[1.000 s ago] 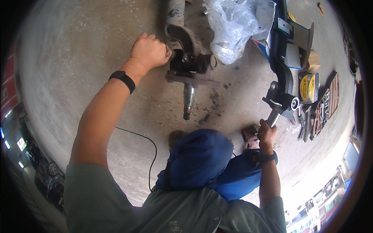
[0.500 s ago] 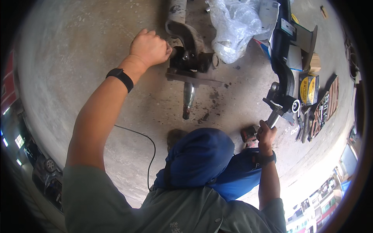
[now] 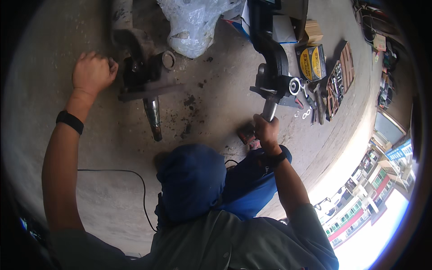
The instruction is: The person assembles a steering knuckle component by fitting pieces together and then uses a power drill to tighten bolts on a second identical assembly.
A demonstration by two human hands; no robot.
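In the head view, the left arm reaches up and forward along the left side, elbow slightly bent, a dark band [image 3: 69,122] at its wrist. The left hand [image 3: 93,72] is curled into a loose fist, knuckles upward, just beside the dark, worn axle end [image 3: 143,74]; whether it encloses or touches anything cannot be told. A bare metal spindle [image 3: 153,118] points from that end toward the person.

The right arm is bent more, its forearm rising past the knee, and the right hand [image 3: 266,131] is wrapped around the silver spindle [image 3: 270,109] of the black axle [image 3: 275,58], which stands to the right of the worn one.

Blue trousers [image 3: 191,180] fill the space between the arms and hide the floor below. A red-and-black power tool [image 3: 248,136] lies close beside the right hand, partly covered by it. Clear plastic wrap [image 3: 191,33] lies between the two axles, toward the top. Right of the black axle are a yellow-and-black box [image 3: 310,62], loose hand tools [image 3: 320,105] and an open tool case [image 3: 337,85]. A black cable [image 3: 143,184] curves across the floor at left.
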